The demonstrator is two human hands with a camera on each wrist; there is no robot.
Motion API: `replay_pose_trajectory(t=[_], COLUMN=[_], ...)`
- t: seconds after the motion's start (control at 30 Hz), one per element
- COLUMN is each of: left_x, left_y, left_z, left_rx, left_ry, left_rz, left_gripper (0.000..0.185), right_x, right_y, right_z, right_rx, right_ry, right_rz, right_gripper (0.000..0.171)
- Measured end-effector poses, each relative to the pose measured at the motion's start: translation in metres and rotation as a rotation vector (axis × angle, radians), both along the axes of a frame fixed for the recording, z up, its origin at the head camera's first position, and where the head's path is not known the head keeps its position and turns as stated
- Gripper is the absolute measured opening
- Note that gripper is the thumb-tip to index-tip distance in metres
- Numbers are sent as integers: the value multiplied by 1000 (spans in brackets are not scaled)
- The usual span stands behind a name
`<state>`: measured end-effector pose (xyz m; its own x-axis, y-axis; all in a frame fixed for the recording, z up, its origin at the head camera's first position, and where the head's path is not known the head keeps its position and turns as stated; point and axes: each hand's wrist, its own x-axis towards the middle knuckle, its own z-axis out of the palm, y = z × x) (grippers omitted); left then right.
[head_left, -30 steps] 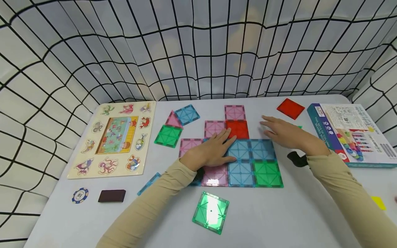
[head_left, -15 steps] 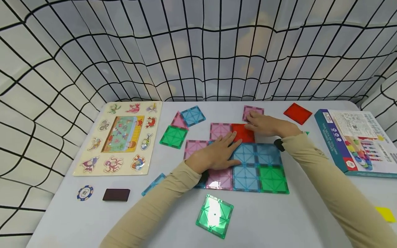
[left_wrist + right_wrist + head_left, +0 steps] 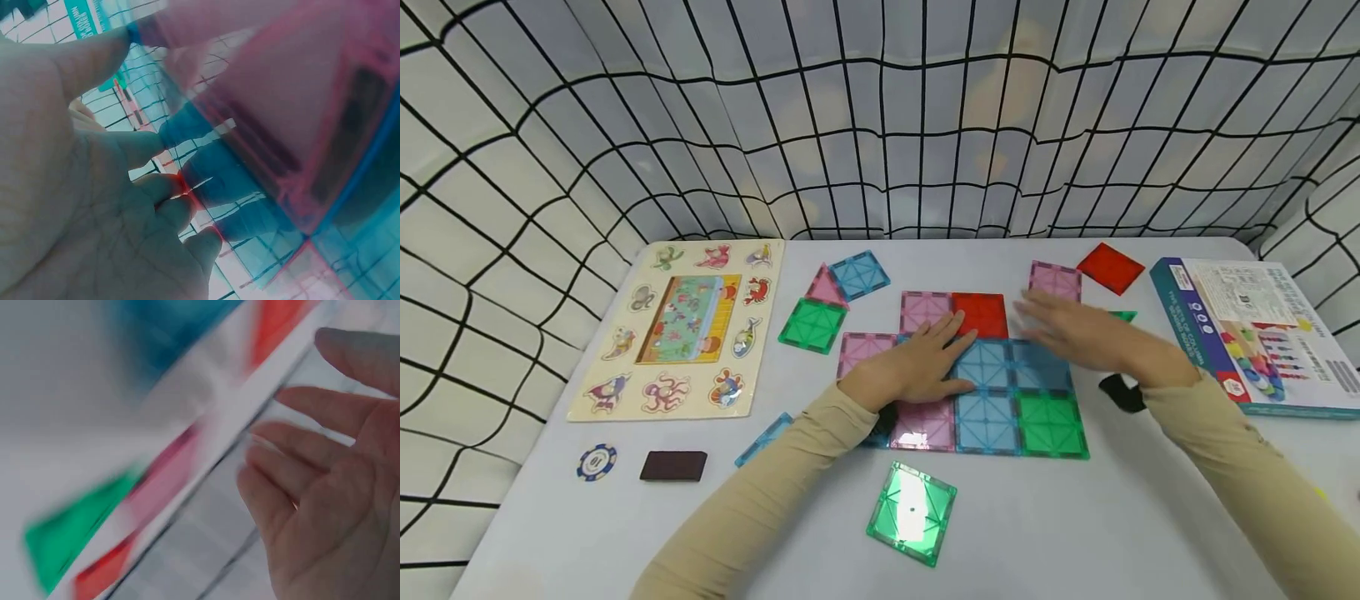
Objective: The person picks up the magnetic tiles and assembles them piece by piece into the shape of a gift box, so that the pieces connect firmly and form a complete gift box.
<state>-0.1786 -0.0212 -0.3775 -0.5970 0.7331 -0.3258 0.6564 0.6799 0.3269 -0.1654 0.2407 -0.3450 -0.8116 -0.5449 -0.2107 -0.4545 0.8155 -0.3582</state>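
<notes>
A flat mat of joined square magnetic tiles (image 3: 987, 421), pink, red, blue and green, lies mid-table. My left hand (image 3: 925, 367) rests flat on it with straight fingers spread over the pink and blue tiles; the left wrist view shows its palm (image 3: 94, 206) pressed against tinted tiles. My right hand (image 3: 1078, 333) is blurred, open, and hovers over the mat's right upper corner holding nothing; its fingers (image 3: 300, 456) are relaxed. A loose pink tile (image 3: 1056, 279) lies just beyond it, apart from the mat.
A red tile (image 3: 1110, 267) and a half-hidden green tile (image 3: 1123, 316) lie far right beside a toy box (image 3: 1251, 333). Green (image 3: 811, 325), blue (image 3: 859, 273) and a pink triangle (image 3: 823, 287) sit left; another green tile (image 3: 912, 512) in front. Puzzle board (image 3: 681, 329), chip (image 3: 597, 461), brown block (image 3: 673, 465).
The right hand reached to the pink tile at the mat's top, slid it off to the right, let go and drew back. The left hand stayed pressed on the mat.
</notes>
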Motion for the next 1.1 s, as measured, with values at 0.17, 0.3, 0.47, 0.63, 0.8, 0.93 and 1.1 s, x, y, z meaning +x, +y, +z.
replay_pose_trajectory(t=[0.17, 0.3, 0.47, 0.63, 0.8, 0.93, 1.1], left_x=[-9, -6, 21, 66, 109, 131, 143], left_y=[-11, -24, -67, -124, -167, -184, -190], left_z=[-1, 3, 31, 51, 37, 20, 12], left_rx=[29, 66, 173, 194, 72, 27, 71], left_ry=[-52, 7, 69, 37, -8, 41, 90], left_rz=[-7, -31, 28, 156, 288, 337, 348], left_gripper=[77, 71, 66, 73, 88, 95, 88], right_x=[94, 143, 151, 131, 115, 110, 109], right_y=[-66, -93, -96, -87, -84, -82, -80], right_z=[4, -9, -19, -17, -19, -21, -22], right_rx=[-37, 42, 73, -42, -132, -169, -193], right_ry=[74, 12, -32, -66, -88, -64, -36], right_rz=[393, 660, 711, 680, 656, 637, 639], right_gripper=[46, 54, 62, 49, 41, 37, 35])
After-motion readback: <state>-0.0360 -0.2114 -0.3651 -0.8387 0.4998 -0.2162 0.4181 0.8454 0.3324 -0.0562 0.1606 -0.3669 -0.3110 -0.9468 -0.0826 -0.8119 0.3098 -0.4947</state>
